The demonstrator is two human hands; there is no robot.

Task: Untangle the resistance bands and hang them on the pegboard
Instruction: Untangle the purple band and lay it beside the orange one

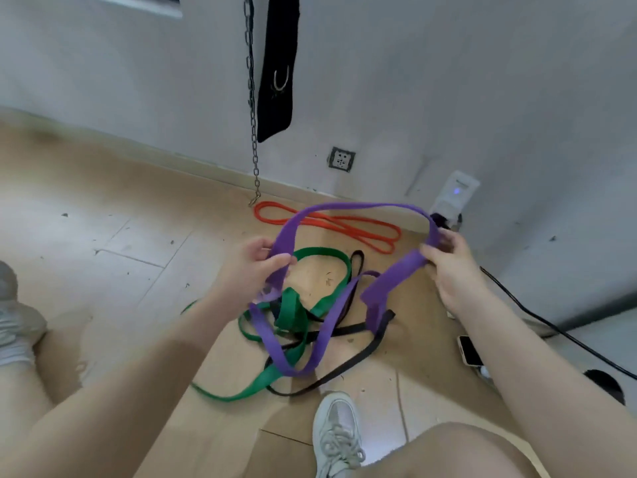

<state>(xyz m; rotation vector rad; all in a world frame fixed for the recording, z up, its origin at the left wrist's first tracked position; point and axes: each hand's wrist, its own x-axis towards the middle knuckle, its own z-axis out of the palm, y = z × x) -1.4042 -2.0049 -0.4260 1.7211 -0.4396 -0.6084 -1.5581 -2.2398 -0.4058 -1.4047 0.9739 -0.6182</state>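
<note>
We see the left hand [253,267] and right hand [448,262] each pinching the purple band [348,205], stretched between them at mid-frame. Its lower loops hang into the tangle of the green band [293,312] and black band [348,369] on the floor [103,219]. The orange band [331,222] lies apart, above them by the wall.

No readable txt, nos. or signs anywhere. Black strap [277,67] hanging top centre has a pale curved mark, too blurred to read. White plug-in box [455,193], centre right on wall, has a tiny dark label, illegible.
</note>
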